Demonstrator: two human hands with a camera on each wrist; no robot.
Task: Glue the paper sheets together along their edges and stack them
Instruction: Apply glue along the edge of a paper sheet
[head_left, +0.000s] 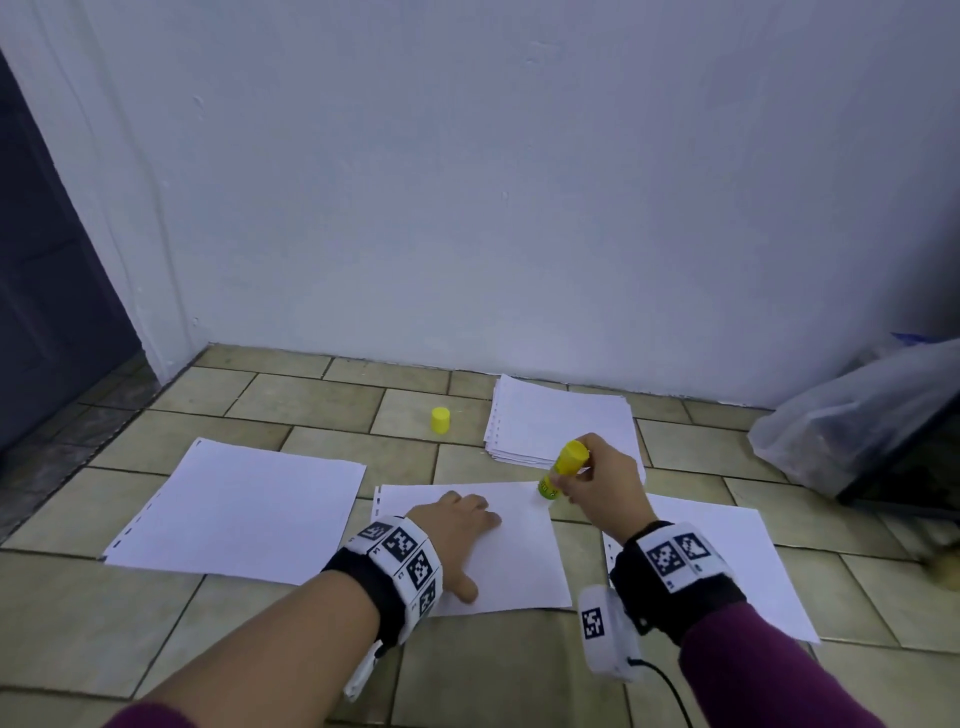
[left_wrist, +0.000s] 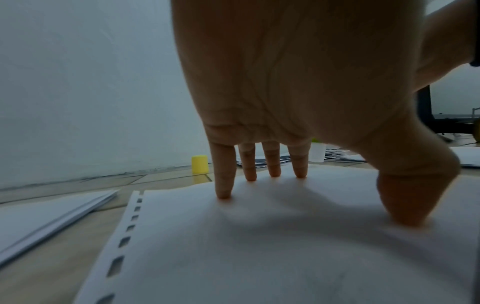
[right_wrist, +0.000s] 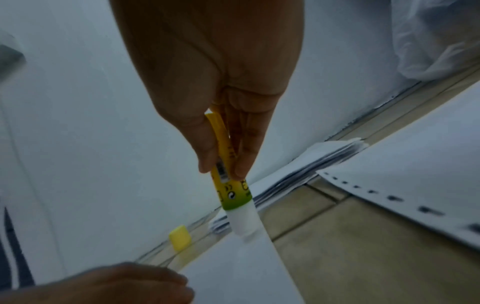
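Gluing the far right corner of the middle sheet (head_left: 514, 551), floor-level

Left hand (head_left: 460, 538) spread flat on that sheet, fingers (left_wrist: 224, 181) straight and fingertips pressing the paper down; right hand (head_left: 602, 488) pinching the uncapped glue stick (head_left: 563, 467) between thumb and curled fingers, white tip down and touching the sheet's far right corner; yellow cap (head_left: 440, 420) standing alone on the tiled floor (head_left: 291, 400) near the wall; paper stack (head_left: 556, 421) just beyond the right hand, left sheets (head_left: 244, 509) well apart to the left, right sheet (head_left: 737, 561) lying under the right wrist
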